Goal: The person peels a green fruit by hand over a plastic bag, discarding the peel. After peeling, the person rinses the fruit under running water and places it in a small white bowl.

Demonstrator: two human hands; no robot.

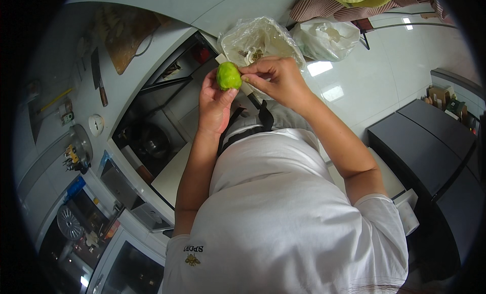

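A bright green, lumpy fruit or vegetable [229,76], its exact kind unclear, is held upright in my left hand [215,108], with the fingers behind it and the thumb at its lower edge. My right hand [274,78] touches its right side, thumb and forefinger nearly pinched together; any small piece between them is too small to tell. Just beyond both hands is a bin lined with a clear plastic bag [279,38], holding some scraps and crumpled white matter.
On the counter at left lie a cleaver [97,75], a wooden cutting board [127,39] and a small white bowl [96,125]. An open drawer with a metal pot [153,140] is below the counter. A white plastic bag [326,39] stands right of the bin; a dark cabinet [425,138] is at right.
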